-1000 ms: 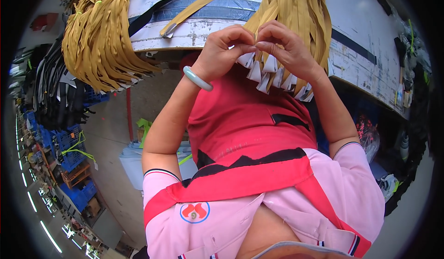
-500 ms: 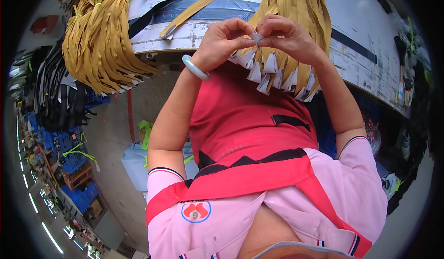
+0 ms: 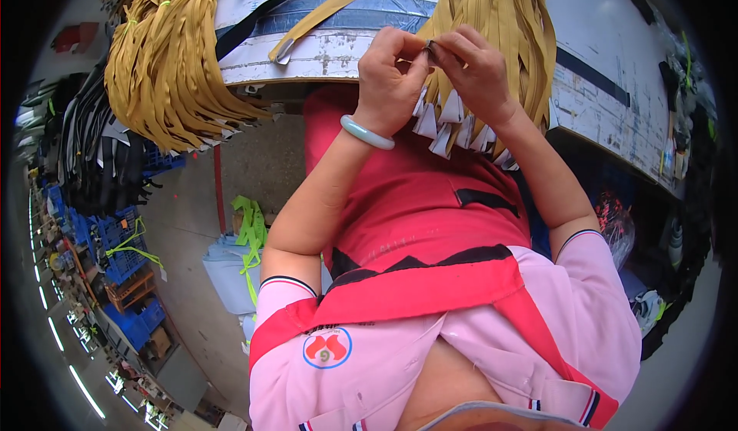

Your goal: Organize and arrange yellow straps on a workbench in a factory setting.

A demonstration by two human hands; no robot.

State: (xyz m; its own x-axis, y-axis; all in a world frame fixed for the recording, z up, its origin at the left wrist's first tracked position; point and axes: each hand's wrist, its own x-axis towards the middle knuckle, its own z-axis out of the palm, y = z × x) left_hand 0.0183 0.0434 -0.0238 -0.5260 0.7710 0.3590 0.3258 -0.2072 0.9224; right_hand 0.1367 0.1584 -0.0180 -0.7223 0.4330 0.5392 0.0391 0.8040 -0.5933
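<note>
My left hand [image 3: 393, 81], with a pale bangle [image 3: 367, 133] on its wrist, and my right hand [image 3: 478, 69] meet at the table edge. Both are closed in a pinch, fingertips together on a small dark piece [image 3: 429, 45]; its kind is too small to tell. Behind and below my right hand hangs a thick bundle of mustard-yellow zipper strips [image 3: 523, 39], whose ends carry white folded tabs [image 3: 452, 108]. My fingers cover part of this bundle. Left of my hands, a single yellow strip [image 3: 330, 12] with a greyish end lies across the table.
The white, scuffed table [image 3: 323, 53] has blue tape [image 3: 346, 17] along it. Another yellow bundle [image 3: 165, 69] drapes over its left edge, next to dark hanging strips [image 3: 100, 139]. Blue crates [image 3: 119, 239] stand on the floor at left. A red apron [image 3: 415, 177] covers my lap.
My left hand has shifted right and turned more upright, its forearm swinging inward. The whitish tab between my fingertips no longer shows; a small dark piece shows there now.
</note>
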